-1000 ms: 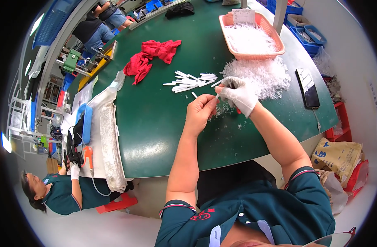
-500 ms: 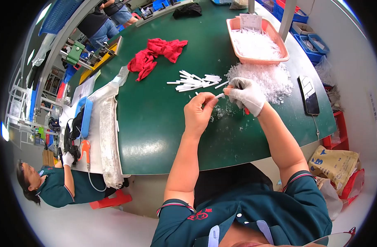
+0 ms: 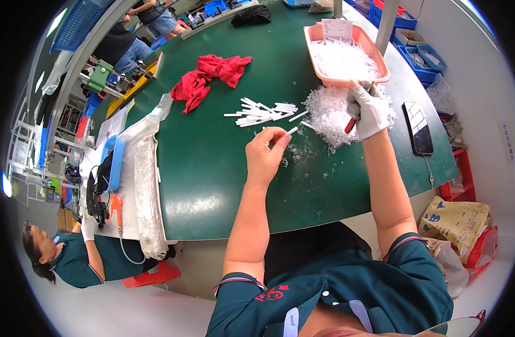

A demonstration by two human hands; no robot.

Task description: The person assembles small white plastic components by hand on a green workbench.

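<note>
My bare left hand (image 3: 264,154) pinches a short white plastic tube (image 3: 291,131) between thumb and fingertips, above the green table. My right hand (image 3: 368,110), in a pale glove with bare fingertips, is closed around a small tool with a red handle (image 3: 350,125); its working end cannot be made out. That hand is over a heap of clear plastic scraps (image 3: 330,115), just in front of a peach basket (image 3: 385,73) full of white tubes (image 3: 347,59). Loose white tubes (image 3: 263,114) lie in a pile beyond my left hand.
A crumpled red cloth (image 3: 223,68) lies farther left. At the right edge rests a black phone (image 3: 419,129) with a cable. Scattered clear bits (image 3: 305,151) dot the table between my hands. A co-worker (image 3: 72,255) sits at the left beside a blue tray (image 3: 117,163).
My right hand has moved away from the left, rightward and farther out, over the scrap heap with the red-handled tool. The left hand keeps its tube nearly in place.
</note>
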